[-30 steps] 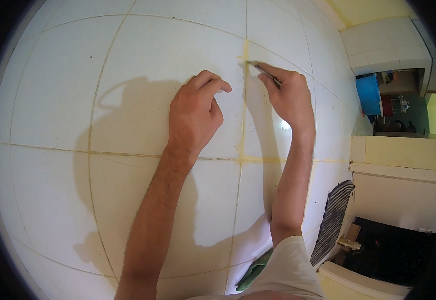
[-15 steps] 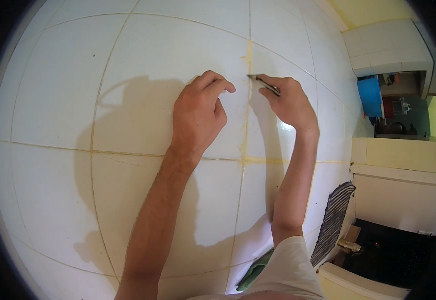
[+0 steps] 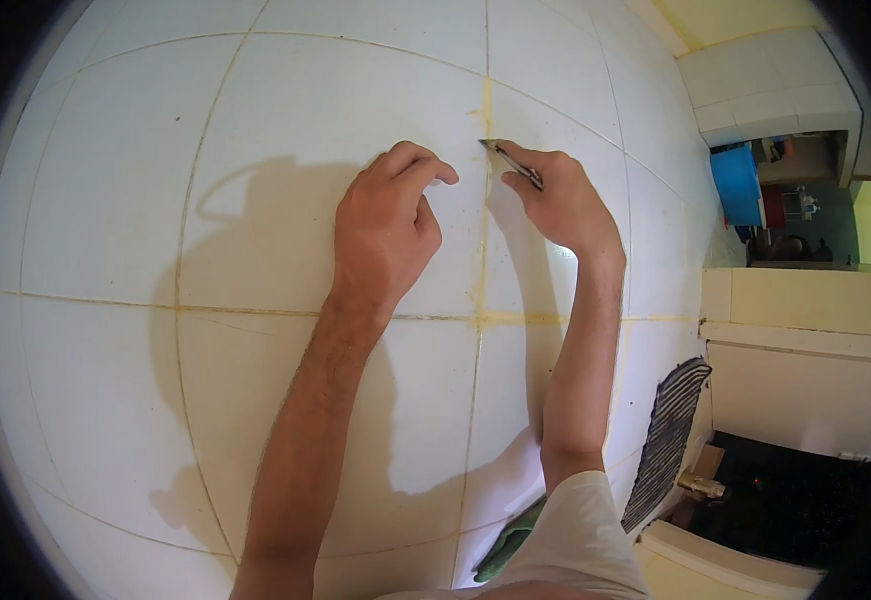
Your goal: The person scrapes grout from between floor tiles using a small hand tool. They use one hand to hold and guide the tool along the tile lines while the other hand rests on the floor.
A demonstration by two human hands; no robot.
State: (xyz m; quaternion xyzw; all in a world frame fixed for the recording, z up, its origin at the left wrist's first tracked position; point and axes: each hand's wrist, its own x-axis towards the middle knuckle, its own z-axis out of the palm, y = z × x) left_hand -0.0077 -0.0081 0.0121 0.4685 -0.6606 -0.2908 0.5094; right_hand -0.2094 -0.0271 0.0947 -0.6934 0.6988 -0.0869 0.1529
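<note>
A white tiled floor point(image 3: 286, 120) fills the view, with yellowish grout lines. My right hand point(image 3: 561, 200) grips a thin metal scraper point(image 3: 512, 163), and the scraper's tip touches the vertical grout line point(image 3: 485, 110). My left hand point(image 3: 386, 225) rests on the tile just left of that line, fingers curled, holding nothing. The grout around the crossing point(image 3: 480, 318) below both hands looks yellow and rough.
A dark striped mat point(image 3: 668, 440) lies at the lower right by a cream step point(image 3: 806, 330). A green cloth point(image 3: 506, 545) shows under my right elbow. A blue container point(image 3: 734, 185) stands in the room beyond, at the right.
My right hand has drawn the scraper a little down along the vertical grout line. My left hand has barely moved.
</note>
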